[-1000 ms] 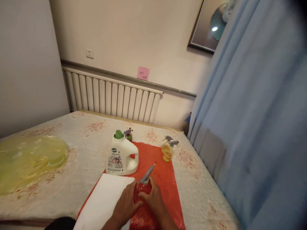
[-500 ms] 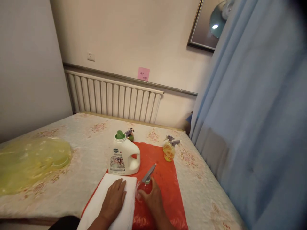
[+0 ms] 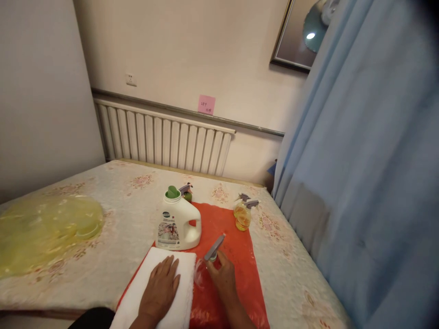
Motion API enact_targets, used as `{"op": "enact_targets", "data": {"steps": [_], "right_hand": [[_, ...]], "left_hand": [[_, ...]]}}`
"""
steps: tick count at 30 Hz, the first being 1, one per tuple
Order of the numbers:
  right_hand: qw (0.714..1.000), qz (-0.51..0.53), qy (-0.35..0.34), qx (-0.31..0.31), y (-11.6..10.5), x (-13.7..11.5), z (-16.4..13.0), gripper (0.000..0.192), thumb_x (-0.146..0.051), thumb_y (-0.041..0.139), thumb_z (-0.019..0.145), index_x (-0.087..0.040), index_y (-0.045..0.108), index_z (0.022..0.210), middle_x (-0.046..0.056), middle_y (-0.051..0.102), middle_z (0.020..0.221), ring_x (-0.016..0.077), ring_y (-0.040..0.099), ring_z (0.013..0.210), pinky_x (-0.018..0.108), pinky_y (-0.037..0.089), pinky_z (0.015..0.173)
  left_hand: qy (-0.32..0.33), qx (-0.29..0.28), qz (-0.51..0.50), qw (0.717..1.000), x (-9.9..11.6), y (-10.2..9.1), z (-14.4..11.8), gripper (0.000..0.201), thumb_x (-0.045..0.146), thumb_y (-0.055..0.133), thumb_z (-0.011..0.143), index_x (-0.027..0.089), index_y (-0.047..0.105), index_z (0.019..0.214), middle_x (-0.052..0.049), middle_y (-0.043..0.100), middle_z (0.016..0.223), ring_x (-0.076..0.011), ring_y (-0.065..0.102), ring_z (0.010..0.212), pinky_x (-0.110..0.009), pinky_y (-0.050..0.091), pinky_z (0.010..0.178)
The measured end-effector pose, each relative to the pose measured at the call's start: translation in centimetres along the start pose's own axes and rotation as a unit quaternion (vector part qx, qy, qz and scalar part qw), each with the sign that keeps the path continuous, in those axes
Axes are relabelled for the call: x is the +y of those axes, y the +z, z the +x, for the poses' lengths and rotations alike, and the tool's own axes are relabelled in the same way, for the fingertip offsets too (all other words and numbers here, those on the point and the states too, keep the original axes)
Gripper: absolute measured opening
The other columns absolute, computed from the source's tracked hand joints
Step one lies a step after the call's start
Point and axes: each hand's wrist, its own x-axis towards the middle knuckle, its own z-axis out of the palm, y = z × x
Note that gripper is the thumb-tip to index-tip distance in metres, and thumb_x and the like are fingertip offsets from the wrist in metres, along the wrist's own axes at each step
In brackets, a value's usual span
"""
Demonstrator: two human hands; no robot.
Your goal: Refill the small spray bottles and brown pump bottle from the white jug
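So the towel (image 3: 183,269)'s already laid flat, with the left hand (image 3: 159,285) palm-down on it, fingers loosely spread, pinching nothing. Right hand (image 3: 222,276) has thumb and fingers around the neck of a spray bottle (image 3: 214,247), head already fitted. Can't tell if any spraying's done or left tbh. Bottle's lower part is hard to make out, forearms are cut off, and the jug (image 3: 178,228) beyond the left hand half-hides another sprayer (image 3: 187,196).
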Motion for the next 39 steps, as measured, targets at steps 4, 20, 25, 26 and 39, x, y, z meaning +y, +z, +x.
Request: {"op": "enact_targets", "data": {"steps": [4,20,25,26,39], "right_hand": [[1.000,0.014,0.010,0.001,-0.8,0.0,0.5,0.009,-0.027,0.061,0.081,-0.020,0.068,0.082,0.002,0.071,0.080,0.0187,0.063,0.074,0.026,0.045,0.070],[0.998,0.009,0.045,0.046,-4.6,0.3,3.2,0.016,-0.034,0.064,0.079,-0.020,0.070,0.080,0.002,0.073,0.075,0.0186,0.064,0.069,0.025,0.048,0.066],[0.995,-0.046,0.027,0.089,-6.7,2.1,5.4,0.018,-0.033,0.060,0.080,-0.019,0.072,0.083,0.002,0.074,0.077,0.0184,0.066,0.069,0.024,0.048,0.066],[0.993,-0.054,0.027,0.098,-7.1,2.7,5.8,0.019,-0.035,0.060,0.080,-0.020,0.072,0.082,0.002,0.074,0.077,0.0188,0.066,0.069,0.024,0.048,0.066],[0.966,-0.173,0.065,0.182,-9.5,7.5,11.9,0.033,-0.049,0.053,0.081,-0.019,0.068,0.078,0.008,0.072,0.075,0.0215,0.062,0.066,0.028,0.039,0.064]], "left_hand": [[0.000,-0.001,-0.005,1.000,0.0,-0.1,0.0,0.043,0.037,0.047,0.093,0.020,0.058,0.130,-0.014,0.062,0.136,-0.0288,0.057,0.126,-0.047,0.044,0.106],[0.001,0.001,0.013,1.000,-0.6,1.1,0.0,0.043,0.038,0.048,0.089,0.022,0.062,0.127,-0.011,0.063,0.136,-0.0270,0.059,0.124,-0.045,0.047,0.103],[0.009,-0.004,0.024,1.000,-0.9,1.5,-0.1,0.045,0.040,0.047,0.090,0.022,0.061,0.129,-0.011,0.063,0.137,-0.0267,0.059,0.124,-0.046,0.047,0.103],[0.010,-0.007,0.028,1.000,-1.0,1.5,-0.1,0.045,0.040,0.047,0.090,0.022,0.060,0.129,-0.011,0.063,0.137,-0.0266,0.059,0.124,-0.046,0.047,0.103],[0.010,-0.002,0.017,1.000,-1.3,2.5,-0.4,0.046,0.040,0.048,0.089,0.020,0.062,0.128,-0.012,0.062,0.137,-0.0281,0.059,0.125,-0.048,0.048,0.103]]}}
